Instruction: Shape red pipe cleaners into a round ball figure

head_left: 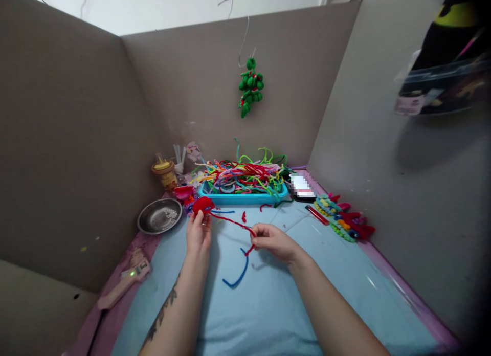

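Note:
My left hand (198, 232) is closed on a red fuzzy pipe-cleaner piece (202, 205), held just above the light blue mat (268, 305). A thin red pipe-cleaner strand (232, 222) runs from that piece to my right hand (273, 241), which pinches its other end. A bent blue pipe cleaner (238, 273) lies on the mat just below my right hand. Short red and blue scraps lie between my hands and the tray.
A turquoise tray (245, 196) heaped with coloured pipe cleaners stands at the back. A metal bowl (160, 216) and a pink glue gun (125, 282) lie left. Finished colourful figures (343, 222) lie right. A green figure (250, 87) hangs on the cardboard wall.

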Available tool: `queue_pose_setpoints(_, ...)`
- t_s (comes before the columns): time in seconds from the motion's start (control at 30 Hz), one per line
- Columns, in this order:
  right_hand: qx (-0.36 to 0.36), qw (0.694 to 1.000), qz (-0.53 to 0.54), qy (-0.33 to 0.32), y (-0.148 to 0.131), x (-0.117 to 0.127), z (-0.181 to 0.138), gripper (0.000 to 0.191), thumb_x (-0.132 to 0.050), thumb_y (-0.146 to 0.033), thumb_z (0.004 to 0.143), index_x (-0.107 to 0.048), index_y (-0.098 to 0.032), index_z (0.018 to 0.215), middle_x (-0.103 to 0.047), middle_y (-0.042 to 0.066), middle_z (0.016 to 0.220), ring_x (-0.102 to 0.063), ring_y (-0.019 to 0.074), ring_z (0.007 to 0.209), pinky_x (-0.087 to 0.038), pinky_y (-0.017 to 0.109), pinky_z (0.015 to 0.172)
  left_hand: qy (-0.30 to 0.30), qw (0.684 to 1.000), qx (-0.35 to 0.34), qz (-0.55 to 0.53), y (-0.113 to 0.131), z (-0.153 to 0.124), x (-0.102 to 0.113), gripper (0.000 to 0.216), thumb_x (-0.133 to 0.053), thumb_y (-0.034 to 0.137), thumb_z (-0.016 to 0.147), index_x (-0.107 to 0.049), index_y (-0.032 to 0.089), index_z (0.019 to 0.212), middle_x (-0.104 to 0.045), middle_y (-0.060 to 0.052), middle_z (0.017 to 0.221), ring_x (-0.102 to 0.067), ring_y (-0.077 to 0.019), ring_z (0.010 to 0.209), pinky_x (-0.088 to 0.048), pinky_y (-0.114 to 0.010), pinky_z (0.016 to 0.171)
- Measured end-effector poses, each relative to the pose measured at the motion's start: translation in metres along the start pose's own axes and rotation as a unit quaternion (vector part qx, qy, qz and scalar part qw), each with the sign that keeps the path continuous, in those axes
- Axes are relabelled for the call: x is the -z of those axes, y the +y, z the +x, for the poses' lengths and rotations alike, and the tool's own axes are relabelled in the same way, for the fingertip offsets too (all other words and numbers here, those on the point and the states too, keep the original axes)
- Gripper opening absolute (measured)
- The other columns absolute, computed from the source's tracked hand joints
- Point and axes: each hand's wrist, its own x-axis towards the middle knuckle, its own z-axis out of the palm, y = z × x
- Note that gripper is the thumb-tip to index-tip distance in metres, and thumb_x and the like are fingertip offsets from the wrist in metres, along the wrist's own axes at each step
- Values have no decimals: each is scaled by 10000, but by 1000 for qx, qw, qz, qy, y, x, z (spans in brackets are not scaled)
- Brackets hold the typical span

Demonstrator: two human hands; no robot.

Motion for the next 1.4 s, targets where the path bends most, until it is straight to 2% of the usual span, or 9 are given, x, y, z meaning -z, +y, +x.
queue_pose_setpoints(0.1,1,995,99,7,-3,1,-1,260,-743,-295,633,-532,-182,735,-630,2,712,-596,136,639,-428,246,573,-2,1000,1,9,0,1,1,186,-621,41,737,-542,186,822,-633,44,703,-598,-66,593,-501,-215,647)
queue_pose_setpoints(0.37,59,983,172,33,-8,19,0,222,-725,-297,643,-548,-184,715,-465,-54,490,-435,88,446,-307,234,463,-10,998,-19,51,-3,-4,-3,347,-694,61,663,-515,200,925,-651,27,743,-608,-80,609,-483,-222,651)
queue_pose_setpoints(0.43,77,985,135,70,-7,26,1,224,-721,-323,633,-554,-192,705,-501,-38,536,-459,104,485,-339,249,484,-19,996,-42,72,-3,-8,-5,437,-726,84,631,-487,211,975,-659,18,781,-619,-87,645,-477,-228,669)
queue_pose_setpoints(0.5,106,982,37,153,-6,30,3,220,-720,-335,626,-563,-194,688,-541,-22,591,-482,118,536,-371,258,514,-29,993,-63,98,-3,-12,-8,514,-756,114,597,-459,217,1003,-657,19,789,-625,-90,670,-472,-233,688)
queue_pose_setpoints(0.6,156,942,-113,274,0,30,9,207,-674,-363,678,-562,-189,687,-525,-30,591,-474,117,554,-382,249,534,-59,987,-59,137,-5,-20,-10,571,-783,166,565,-448,216,1025,-651,25,767,-628,-94,672,-464,-234,691)
queue_pose_setpoints(0.67,183,925,-137,305,4,24,12,225,-609,-406,742,-534,-194,723,-504,-40,584,-471,112,542,-381,240,525,-90,982,-42,161,-9,-26,-12,577,-785,198,570,-455,212,1044,-657,16,774,-631,-98,661,-459,-234,675)
queue_pose_setpoints(0.97,193,949,-59,241,14,-22,11,253,-648,-420,744,-503,-214,740,-659,22,702,-647,185,716,-506,328,714,-180,967,37,178,-32,-52,-14,627,-775,230,616,-437,217,1143,-672,-26,848,-654,-133,743,-464,-271,733)
queue_pose_setpoints(1.2,203,955,-23,214,18,-27,13,189,-666,-354,737,-565,-201,784,-681,25,780,-657,178,766,-507,350,789,-207,964,102,130,-32,-56,-14,584,-753,227,659,-447,223,1157,-675,-46,930,-652,-131,713,-488,-284,711)
queue_pose_setpoints(1.4,220,933,-122,258,21,-25,16,137,-633,-317,751,-599,-185,737,-638,13,722,-583,153,697,-465,282,694,-236,956,100,141,-33,-62,-15,645,-748,241,672,-417,244,1227,-685,-54,937,-664,-148,732,-492,-297,737)
